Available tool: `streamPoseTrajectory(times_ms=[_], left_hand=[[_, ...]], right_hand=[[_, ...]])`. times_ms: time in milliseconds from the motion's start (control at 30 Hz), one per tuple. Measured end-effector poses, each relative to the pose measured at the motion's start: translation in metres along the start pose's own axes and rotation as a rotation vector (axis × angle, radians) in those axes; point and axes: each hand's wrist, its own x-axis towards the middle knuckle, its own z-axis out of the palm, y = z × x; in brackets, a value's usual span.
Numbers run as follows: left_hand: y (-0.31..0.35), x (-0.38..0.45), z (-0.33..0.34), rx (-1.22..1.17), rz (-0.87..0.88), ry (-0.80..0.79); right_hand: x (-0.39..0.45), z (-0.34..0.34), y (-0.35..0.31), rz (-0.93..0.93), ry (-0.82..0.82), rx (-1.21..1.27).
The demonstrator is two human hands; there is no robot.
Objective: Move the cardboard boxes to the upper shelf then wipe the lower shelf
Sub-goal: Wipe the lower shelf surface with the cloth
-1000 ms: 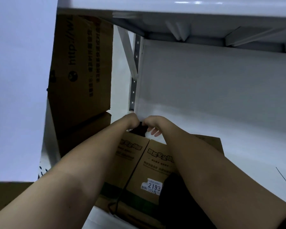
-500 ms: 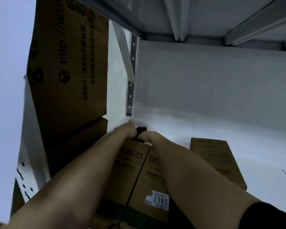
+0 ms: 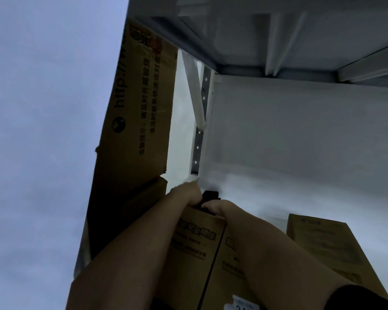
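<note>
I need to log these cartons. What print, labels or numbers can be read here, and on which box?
"http://": tall box standing at the left.
Chinese lines beside it: too blurred to quote surely.
Bold Chinese heading and small lines: box under both hands, unreadable.
White price sticker on that box: digits cut off by the frame edge.
Faint print on the right box: unreadable.

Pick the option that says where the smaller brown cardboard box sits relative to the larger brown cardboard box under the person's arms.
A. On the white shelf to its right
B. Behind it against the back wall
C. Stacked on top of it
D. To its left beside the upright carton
A: the smaller brown cardboard box lies on the white shelf to the right of the larger brown cardboard box, beyond the right forearm.
</note>
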Motion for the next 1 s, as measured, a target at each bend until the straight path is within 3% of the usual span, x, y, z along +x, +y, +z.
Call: streamPoseTrajectory(times_ms=[133,633,833,1000], left_hand=[[-0.003,0.004,0.003,-0.037,0.008,-0.003],[0.011,-0.003,-0.003,-0.208,0.007,0.008],[0.049,-0.019,-0.017,-0.495,0.003,-0.001],[0.087,-0.029,-0.020,-1.096,-0.093,-0.031]], right_hand=[[0.004,0.003,-0.003,0.018,-0.086,0.090],[0.011,-0.045,0.005,-0.081,0.395,0.465],[-0.026,-0.087,-0.006,-0.120,0.488,0.481],[-0.060,-0.107,0.000,-0.275,0.492,0.667]])
